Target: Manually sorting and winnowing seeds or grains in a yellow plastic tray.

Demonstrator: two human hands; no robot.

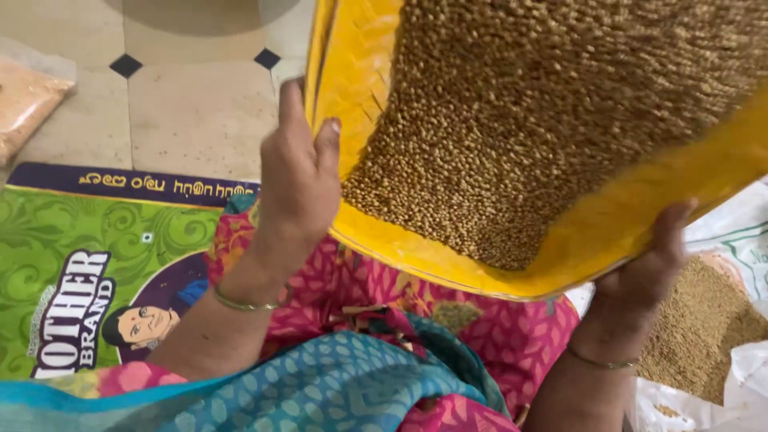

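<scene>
Head view: I look down on two hands holding one tilted tray above a lap.
Left hand: closed on the near-left rim of the yellow winnowing tray; thumb up along the rim's inner face, fingers hidden behind it. I see a thin bangle at this wrist.
Right hand: closed on the tray's lower right edge; thumb lies over the yellow rim, fingers hidden beneath. A thin bracelet sits at this wrist.
Yellow winnowing tray: held between both hands, raised and tilted, its near edge lowest; it runs up and away past the top of the view.
Grain: small brown seeds covering most of the tray, heaped down to a point near the lower rim between the hands.
Pink patterned cloth: the lap directly under the tray, between the forearms; a few grains lie on it.
Blue-green patterned cloth: nearest me, below the left forearm.
Green printed sack: flat on the floor, left of the left forearm.
Loose grain heap: on a white sack, just right of the right wrist.
Tiled floor: beyond the left hand.
Clear bag: far left, holds pale orange powder.
</scene>
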